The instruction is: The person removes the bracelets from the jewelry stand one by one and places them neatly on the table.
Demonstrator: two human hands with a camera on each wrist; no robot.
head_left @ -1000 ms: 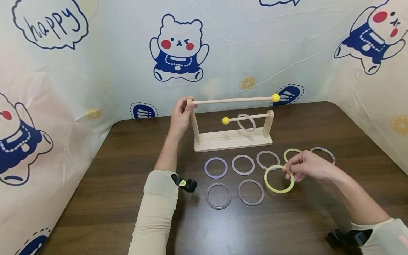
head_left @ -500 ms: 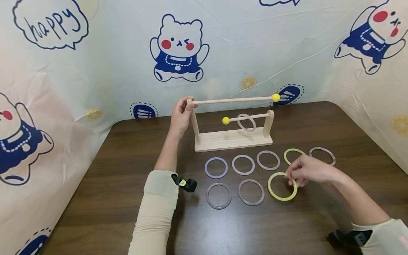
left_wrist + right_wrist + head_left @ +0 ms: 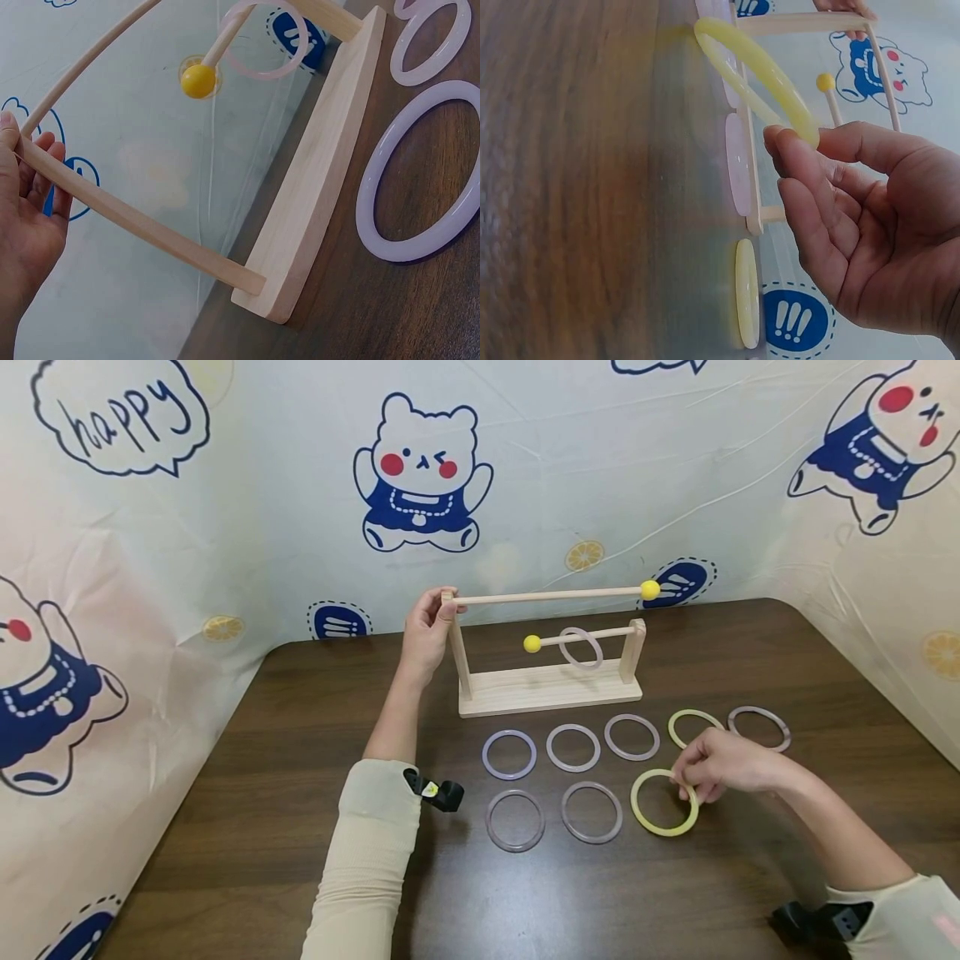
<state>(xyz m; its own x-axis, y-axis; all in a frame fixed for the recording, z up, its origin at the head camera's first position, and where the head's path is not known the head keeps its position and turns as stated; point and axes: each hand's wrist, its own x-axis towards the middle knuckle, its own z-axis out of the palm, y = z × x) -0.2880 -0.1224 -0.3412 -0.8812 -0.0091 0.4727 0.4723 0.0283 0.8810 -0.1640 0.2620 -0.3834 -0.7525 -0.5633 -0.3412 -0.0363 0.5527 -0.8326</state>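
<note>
My left hand (image 3: 426, 639) grips the top of the tall left post (image 3: 142, 214) of a wooden ring stand (image 3: 551, 689). A long rod (image 3: 551, 597) tipped with a yellow ball runs rightward from that post. On the shorter post's rod hangs one pale pink ring (image 3: 597, 653); the rod's yellow ball (image 3: 198, 81) points left. My right hand (image 3: 720, 764) pinches a yellow ring (image 3: 664, 833) between thumb and fingertips. In the right wrist view that yellow ring (image 3: 769, 71) is tilted, its lower edge close to the tabletop.
Several rings lie flat between me and the stand: a bluish purple ring (image 3: 486, 760), pale pinkish ones, a second yellow ring (image 3: 672, 727), and a marbled ring (image 3: 784, 737) at far right. Behind the brown table (image 3: 285, 860) hangs a printed cloth (image 3: 270, 510).
My right hand has lowered the yellow ring toward the front of the table and slightly rightward, then nearly stopped. My left hand and the stand have stayed in place.
</note>
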